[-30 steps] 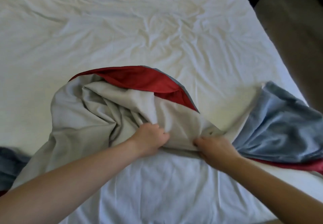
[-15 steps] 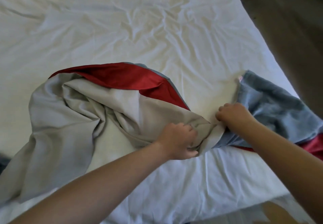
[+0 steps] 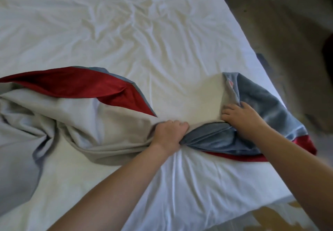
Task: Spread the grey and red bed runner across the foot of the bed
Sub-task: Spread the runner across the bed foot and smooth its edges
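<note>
Our left hand [image 3: 169, 133] keeps a closed grip on the twisted middle of the grey and red bed runner [image 3: 81, 112], which lies lengthwise along the foot edge of the bed [image 3: 144, 32], while our right hand [image 3: 241, 117] clutches its fold nearer the right corner and the bunched bulk trails left.

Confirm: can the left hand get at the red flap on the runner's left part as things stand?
Probably yes. The red flap lies uncovered, beyond and left of the left hand. But that hand grips the bunched runner and would have to let go first.
</note>
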